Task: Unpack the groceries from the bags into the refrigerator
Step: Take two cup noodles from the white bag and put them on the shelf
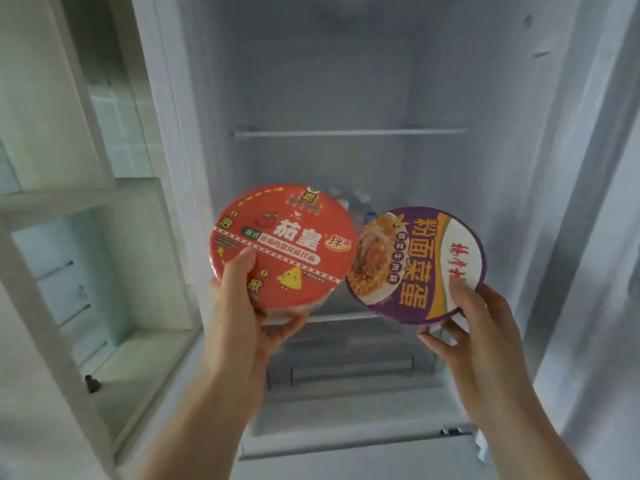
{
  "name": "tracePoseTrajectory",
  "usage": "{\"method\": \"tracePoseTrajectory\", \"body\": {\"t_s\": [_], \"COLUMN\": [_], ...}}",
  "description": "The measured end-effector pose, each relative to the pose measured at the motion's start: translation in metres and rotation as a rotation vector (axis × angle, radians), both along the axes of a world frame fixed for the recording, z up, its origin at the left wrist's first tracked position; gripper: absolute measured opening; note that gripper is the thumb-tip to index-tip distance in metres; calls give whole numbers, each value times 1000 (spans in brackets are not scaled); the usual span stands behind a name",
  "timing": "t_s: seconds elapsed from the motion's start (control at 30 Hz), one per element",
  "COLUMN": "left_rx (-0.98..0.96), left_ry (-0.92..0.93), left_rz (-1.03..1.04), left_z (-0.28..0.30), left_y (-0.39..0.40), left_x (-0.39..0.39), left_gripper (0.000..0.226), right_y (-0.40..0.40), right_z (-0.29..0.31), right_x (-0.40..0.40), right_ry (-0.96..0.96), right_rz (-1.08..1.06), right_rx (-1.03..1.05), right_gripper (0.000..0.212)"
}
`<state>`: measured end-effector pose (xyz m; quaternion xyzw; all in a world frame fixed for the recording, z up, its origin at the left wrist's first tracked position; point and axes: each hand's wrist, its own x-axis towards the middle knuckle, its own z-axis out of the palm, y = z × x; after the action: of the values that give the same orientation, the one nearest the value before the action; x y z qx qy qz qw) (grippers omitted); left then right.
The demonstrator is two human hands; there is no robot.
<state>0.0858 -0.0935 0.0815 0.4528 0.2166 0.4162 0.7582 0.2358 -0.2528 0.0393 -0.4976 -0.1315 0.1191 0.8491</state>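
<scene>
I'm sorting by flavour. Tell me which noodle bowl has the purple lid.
The bowl in the right hand, the purple-lidded noodle bowl. The red-lidded noodle bowl is held by the left hand.

Home kitchen: open household refrigerator [346,98], glass shelves [346,133], door bins [104,271].

2 bowls [282,245] in front of fridge [346,98]

The red noodle bowl [282,245] has a lid printed with large white characters 茄皇, a yellow badge with 拌, and 泡 and 掀 by circled numbers (smaller lines blur). The purple noodle bowl [415,265] reads 粉面菜蛋 in yellow.
</scene>
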Motion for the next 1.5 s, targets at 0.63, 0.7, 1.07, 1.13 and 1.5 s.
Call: {"method": "tracePoseTrajectory", "body": {"t_s": [0.63,0.7,1.07,1.13,1.5], "left_rx": [297,376,348,390,635], "left_ry": [-37,-49,85,119,276], "left_rz": [159,222,297,308,337], "left_z": [122,133,170,173,158], "left_y": [96,102,154,158,174], "left_x": [127,137,183,180,171], "left_gripper": [66,59,110,112,99], "right_y": [81,88,126,126,128], "right_z": [138,151,218,224,221], "right_x": [94,101,143,150,151], "right_ry": [-221,-267,-194,-215,-633], "right_rz": [-54,-81,70,96,-87], "right_rx": [139,151,3,-81,-703], "right_gripper": [57,60,44,51,69]}}
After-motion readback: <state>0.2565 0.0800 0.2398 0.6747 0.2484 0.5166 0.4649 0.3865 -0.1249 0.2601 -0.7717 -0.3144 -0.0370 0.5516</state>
